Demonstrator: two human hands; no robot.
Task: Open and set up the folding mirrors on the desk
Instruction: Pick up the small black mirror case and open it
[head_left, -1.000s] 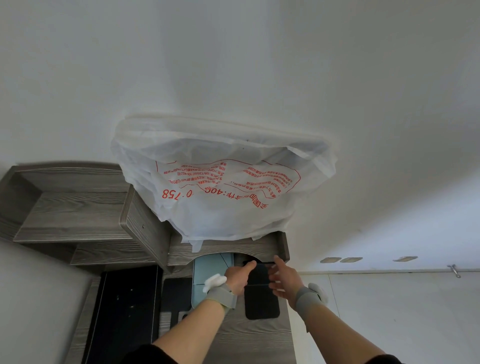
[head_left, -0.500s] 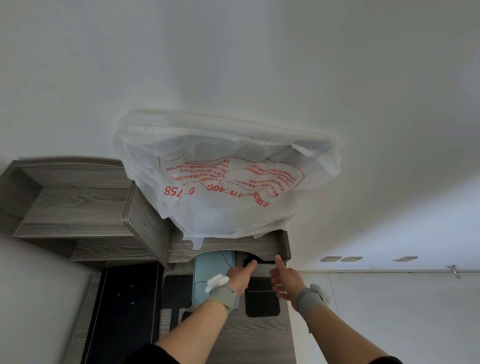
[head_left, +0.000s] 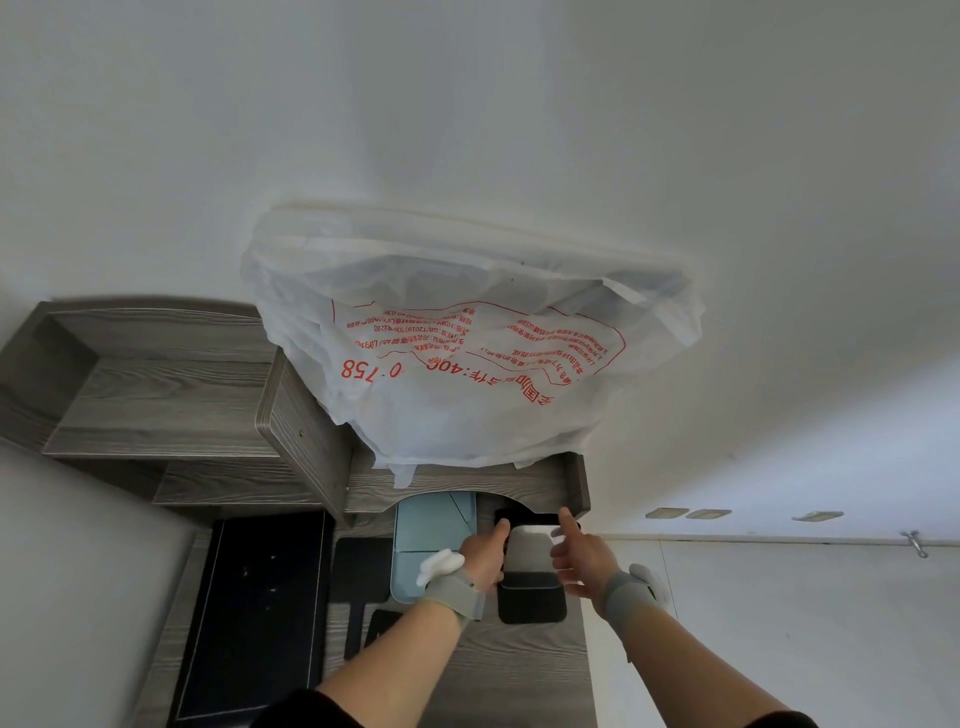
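The black mirror (head_left: 530, 553) lay flat and dark on the counter (head_left: 519, 670) a second ago; now its top leaf is tilted up and shows a pale reflecting face, while the dark base stays down on the wood. The left hand (head_left: 485, 558) grips the leaf's left edge, forefinger stretched up to the corner. The right hand (head_left: 584, 561) is open, its forefinger straight against the top right corner and the other fingers loosely bent beside the edge. Just left of it the light blue mirror (head_left: 434, 540) already stands open under the shelf (head_left: 540, 480) that carries the plastic bag (head_left: 467, 358). This mirror seems nearly set up; its angle likely still needs fixing
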